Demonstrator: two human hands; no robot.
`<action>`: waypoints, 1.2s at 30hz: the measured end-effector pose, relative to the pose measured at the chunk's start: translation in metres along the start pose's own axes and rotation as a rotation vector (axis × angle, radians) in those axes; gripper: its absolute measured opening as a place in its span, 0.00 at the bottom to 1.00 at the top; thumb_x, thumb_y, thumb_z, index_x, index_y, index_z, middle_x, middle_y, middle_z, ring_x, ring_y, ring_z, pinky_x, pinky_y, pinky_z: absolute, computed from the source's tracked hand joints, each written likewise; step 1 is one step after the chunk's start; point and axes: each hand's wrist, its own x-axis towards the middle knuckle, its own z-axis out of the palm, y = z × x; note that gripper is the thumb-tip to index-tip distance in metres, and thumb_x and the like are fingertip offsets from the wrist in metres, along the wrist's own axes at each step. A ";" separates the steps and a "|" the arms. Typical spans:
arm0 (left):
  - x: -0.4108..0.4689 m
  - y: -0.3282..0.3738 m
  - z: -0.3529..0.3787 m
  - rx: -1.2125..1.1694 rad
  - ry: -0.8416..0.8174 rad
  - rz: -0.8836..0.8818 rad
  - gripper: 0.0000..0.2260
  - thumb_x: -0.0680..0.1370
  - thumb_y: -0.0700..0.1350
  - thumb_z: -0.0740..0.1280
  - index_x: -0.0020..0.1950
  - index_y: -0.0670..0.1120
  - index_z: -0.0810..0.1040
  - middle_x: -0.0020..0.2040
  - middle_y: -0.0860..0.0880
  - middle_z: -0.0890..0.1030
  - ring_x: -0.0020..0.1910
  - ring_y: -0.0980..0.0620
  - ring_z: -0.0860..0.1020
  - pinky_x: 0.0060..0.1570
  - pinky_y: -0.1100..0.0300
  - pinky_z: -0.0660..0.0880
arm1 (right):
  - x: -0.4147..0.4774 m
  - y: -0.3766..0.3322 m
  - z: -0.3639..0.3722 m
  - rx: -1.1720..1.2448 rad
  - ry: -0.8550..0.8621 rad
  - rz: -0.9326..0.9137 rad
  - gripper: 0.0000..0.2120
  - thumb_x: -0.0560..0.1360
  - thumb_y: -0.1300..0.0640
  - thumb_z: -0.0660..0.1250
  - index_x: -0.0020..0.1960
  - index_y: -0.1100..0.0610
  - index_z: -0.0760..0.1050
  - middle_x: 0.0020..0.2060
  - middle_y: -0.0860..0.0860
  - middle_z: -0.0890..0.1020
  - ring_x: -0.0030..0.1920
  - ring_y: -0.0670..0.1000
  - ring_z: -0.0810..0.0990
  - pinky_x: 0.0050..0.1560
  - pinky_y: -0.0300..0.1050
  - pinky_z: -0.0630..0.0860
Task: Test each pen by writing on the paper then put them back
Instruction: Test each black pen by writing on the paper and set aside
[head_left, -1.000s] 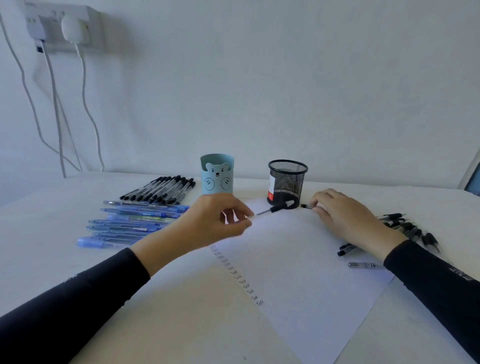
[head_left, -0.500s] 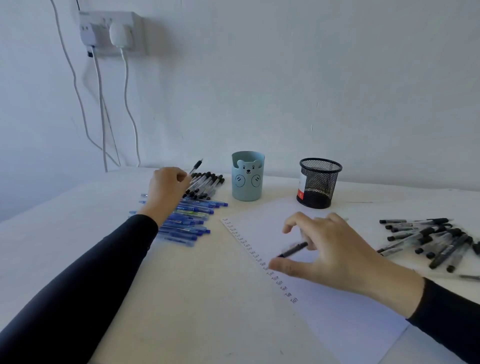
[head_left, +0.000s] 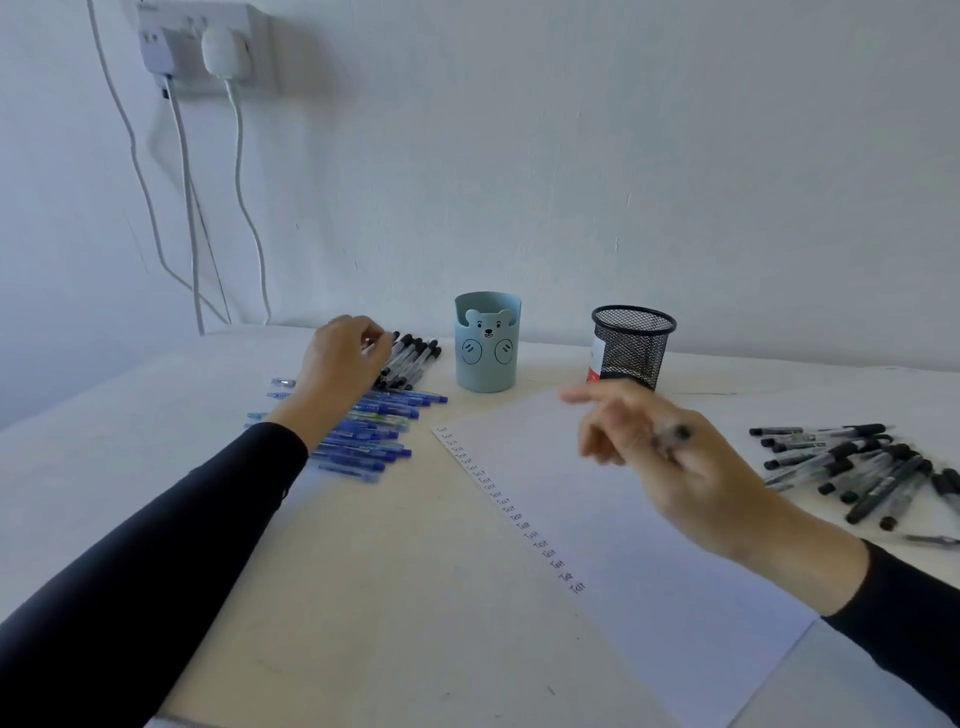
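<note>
A white paper (head_left: 649, 561) lies on the table with a column of small written words (head_left: 511, 506) down its left edge. My right hand (head_left: 680, 473), blurred, hovers above the paper with a black pen (head_left: 671, 435) gripped in it. My left hand (head_left: 340, 364) is curled at the far-left row of black pens (head_left: 413, 358), with a clear-barrelled pen (head_left: 371, 344) between its fingertips. Blue pens (head_left: 374, 434) lie in rows just under that wrist. A loose heap of black pens (head_left: 857, 467) lies at the right.
A light blue bear cup (head_left: 487, 345) and a black mesh cup (head_left: 632, 345) stand behind the paper. A wall socket (head_left: 208, 49) with plugs sits at upper left, its cables (head_left: 189, 218) hanging to the table's back edge.
My left hand has lowered its pen onto the row of black pens. My right hand has lifted off the written column and swung up and to the right with its pen.
</note>
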 end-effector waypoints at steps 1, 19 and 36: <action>-0.004 0.009 0.000 -0.005 -0.016 0.054 0.10 0.80 0.48 0.65 0.50 0.43 0.81 0.46 0.48 0.80 0.46 0.49 0.77 0.45 0.59 0.69 | 0.001 -0.003 -0.002 0.072 0.026 0.062 0.19 0.81 0.41 0.50 0.61 0.47 0.75 0.40 0.49 0.82 0.43 0.48 0.80 0.47 0.38 0.75; -0.066 0.079 0.029 -0.152 -0.642 0.554 0.24 0.72 0.69 0.62 0.60 0.57 0.79 0.62 0.57 0.78 0.62 0.60 0.73 0.66 0.64 0.66 | -0.015 -0.011 0.023 0.192 -0.197 0.370 0.22 0.76 0.66 0.68 0.29 0.59 0.61 0.23 0.47 0.64 0.24 0.43 0.63 0.29 0.32 0.62; -0.066 0.080 0.029 -0.157 -0.670 0.550 0.23 0.73 0.68 0.63 0.60 0.56 0.79 0.61 0.57 0.77 0.61 0.60 0.73 0.64 0.66 0.66 | -0.018 -0.011 0.028 0.155 -0.230 0.366 0.22 0.73 0.67 0.70 0.28 0.60 0.61 0.22 0.45 0.61 0.24 0.45 0.59 0.29 0.36 0.60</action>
